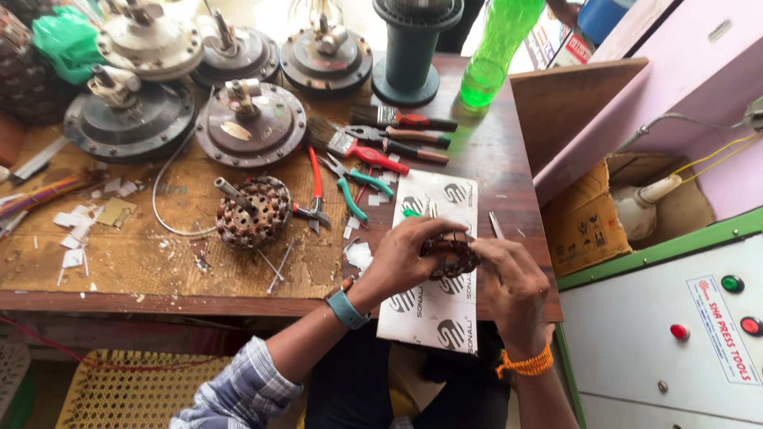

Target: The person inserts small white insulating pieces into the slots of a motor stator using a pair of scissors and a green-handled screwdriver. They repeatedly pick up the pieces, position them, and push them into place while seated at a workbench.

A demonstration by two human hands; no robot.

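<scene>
My left hand (405, 256) and my right hand (513, 282) are both closed around a small round rust-brown stator core (451, 253), held over a white printed card (433, 310) at the front edge of the wooden workbench (159, 262). The fingers cover most of the core. A teal band sits on my left wrist and an orange thread on my right wrist. A second, larger stator core (253, 210) with a shaft lies on the bench to the left, apart from both hands.
Several fan motor housings (250, 123) stand at the back of the bench. Pliers (354, 184), a brush (350, 144) and screwdrivers (413, 121) lie in the middle. A green bottle (497, 52) stands behind. A control box (675, 334) with red and green buttons sits at right.
</scene>
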